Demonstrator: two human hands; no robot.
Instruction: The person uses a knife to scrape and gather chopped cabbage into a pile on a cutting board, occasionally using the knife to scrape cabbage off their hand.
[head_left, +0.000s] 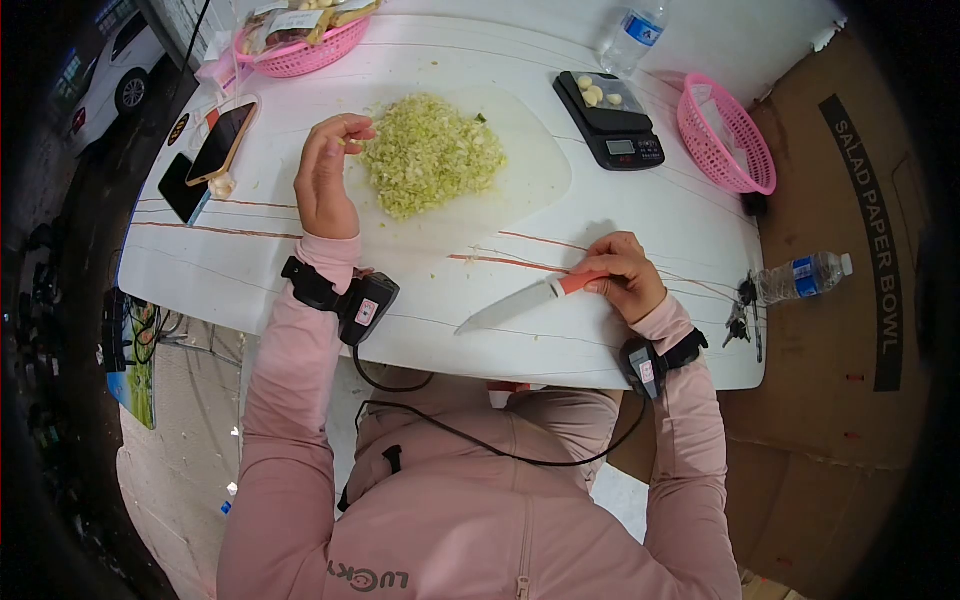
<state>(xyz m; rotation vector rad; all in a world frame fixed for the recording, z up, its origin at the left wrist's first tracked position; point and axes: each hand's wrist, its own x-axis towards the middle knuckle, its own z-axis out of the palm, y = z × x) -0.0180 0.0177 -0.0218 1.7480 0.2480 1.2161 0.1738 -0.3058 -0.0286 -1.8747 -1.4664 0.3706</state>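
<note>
A heap of finely chopped pale green vegetable [430, 155] lies on a translucent white cutting board [538, 160]. At the heap's left edge is my left hand [328, 180], its fingers loosely bent and apart, fingertips right beside the chopped bits. My right hand [628, 278] grips the red handle of a kitchen knife [512, 307] near the front of the table. The blade points left and toward me, low over the white tabletop [440, 325], in front of the board.
Behind the board, a black kitchen scale [610, 130] carries peeled garlic cloves [592, 97]. Pink baskets [725, 140] stand at the back right and back left. Water bottles [805, 277], keys [738, 318] and two phones [222, 143] lie around. A large cardboard box [810, 400] borders the right side.
</note>
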